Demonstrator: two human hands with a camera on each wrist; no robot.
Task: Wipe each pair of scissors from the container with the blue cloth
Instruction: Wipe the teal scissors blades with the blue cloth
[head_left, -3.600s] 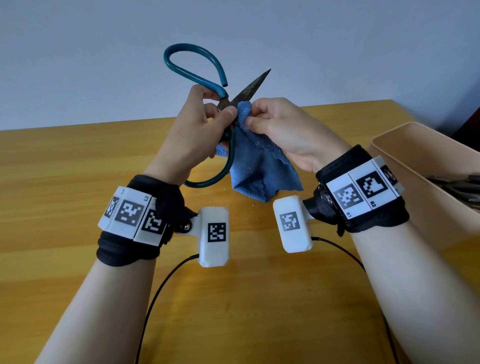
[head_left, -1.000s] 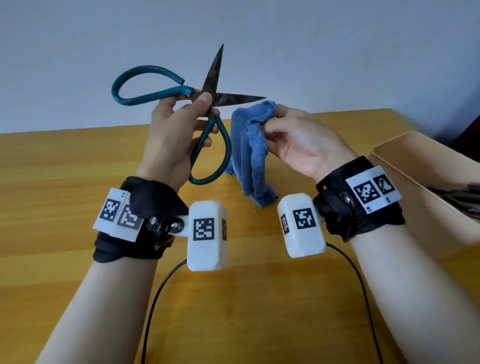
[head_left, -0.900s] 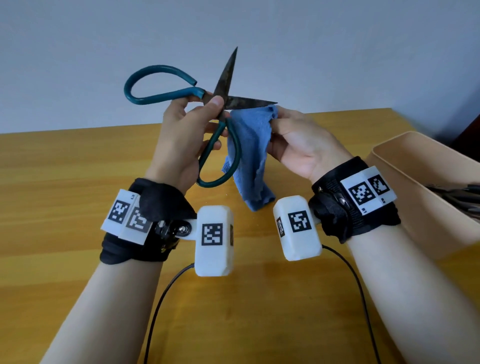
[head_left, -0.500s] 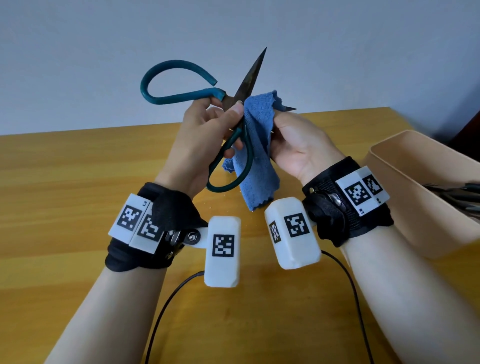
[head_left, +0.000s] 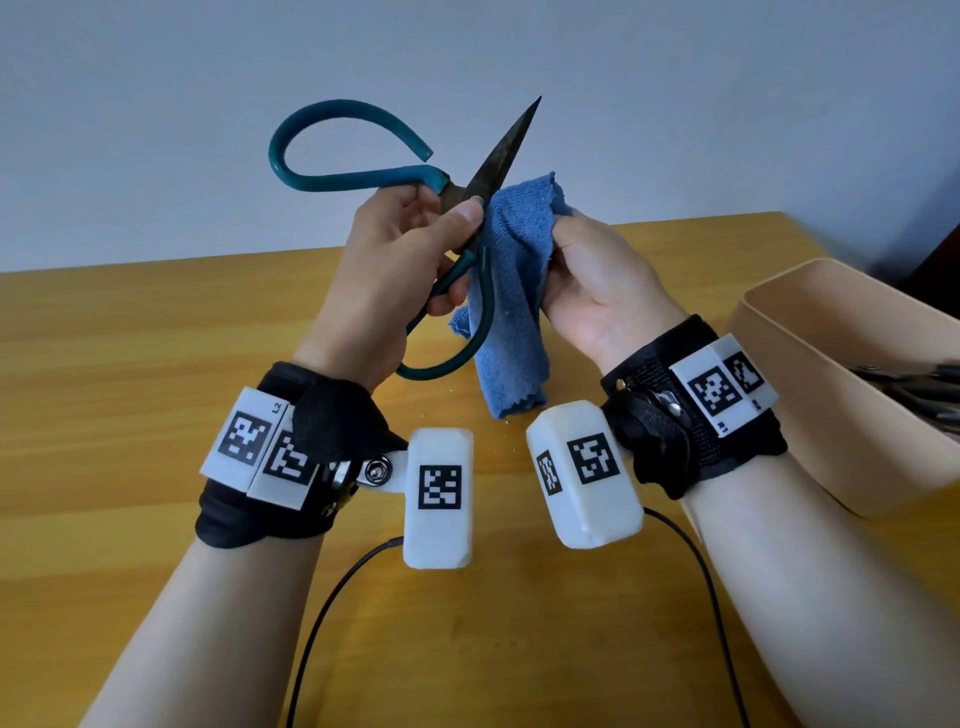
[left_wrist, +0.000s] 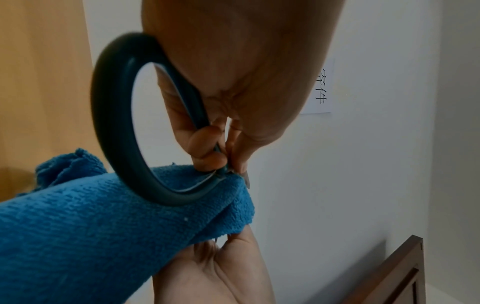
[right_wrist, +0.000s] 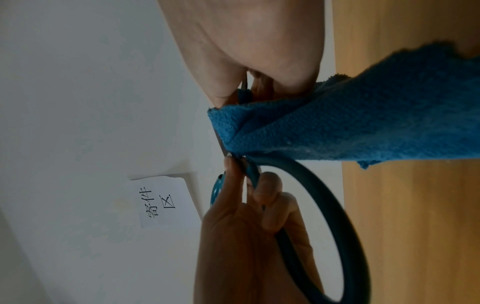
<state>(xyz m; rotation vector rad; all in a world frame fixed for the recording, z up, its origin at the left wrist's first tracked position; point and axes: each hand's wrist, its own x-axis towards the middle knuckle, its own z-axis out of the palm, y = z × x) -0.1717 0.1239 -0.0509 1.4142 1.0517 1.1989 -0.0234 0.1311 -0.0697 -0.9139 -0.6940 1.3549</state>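
Observation:
A large pair of scissors with teal loop handles and dark blades is held up above the table, blades spread apart. My left hand grips it at the pivot, thumb against the blade base. My right hand holds the blue cloth wrapped over the lower blade, which the cloth hides. The upper blade points up and right, bare. In the left wrist view the teal handle loop lies against the cloth. In the right wrist view the cloth is pinched beside the handle.
A beige container stands at the right on the wooden table, with more dark scissors inside it. Black cables run from my wrist cameras toward me. A paper label hangs on the white wall behind.
The right hand brought the cloth from beside the scissors onto the lower blade and now covers it. The left hand has tilted the scissors and shifted right, toward the cloth.

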